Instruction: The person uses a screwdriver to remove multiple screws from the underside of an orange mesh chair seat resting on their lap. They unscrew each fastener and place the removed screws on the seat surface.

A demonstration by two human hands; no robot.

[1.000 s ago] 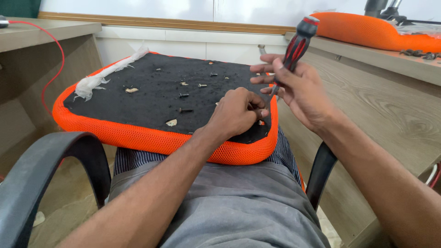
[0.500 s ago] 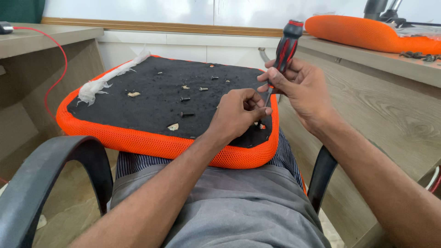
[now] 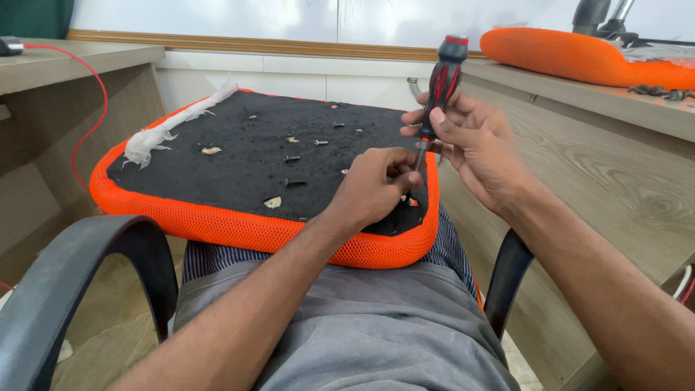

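While resting on the lap, orange mesh seat cushion with black underside [image 3: 239, 156]. Right hand [image 3: 474, 148] grips red-black screwdriver [image 3: 438, 83] upright at right edge; left hand [image 3: 373, 185] pinches closed at its tip.

So the orange mesh seat cushion [image 3: 239, 221] sits flipped over across the person's lap [image 3: 347, 326], black underside [image 3: 239, 156] facing up. Loose on that black fabric: a few dark screws [image 3: 294, 182] near the middle, some pale scraps [image 3: 273, 202], and a wad of white plastic wrap [image 3: 170, 123] along the far left edge. Wooden desk [image 3: 608, 159] on the right carries a second orange cushion [image 3: 579, 54] and a small pile of dark hardware [image 3: 655, 90]. The desk on the left [image 3: 72, 61] has a red cable [image 3: 94, 94] hanging off it.
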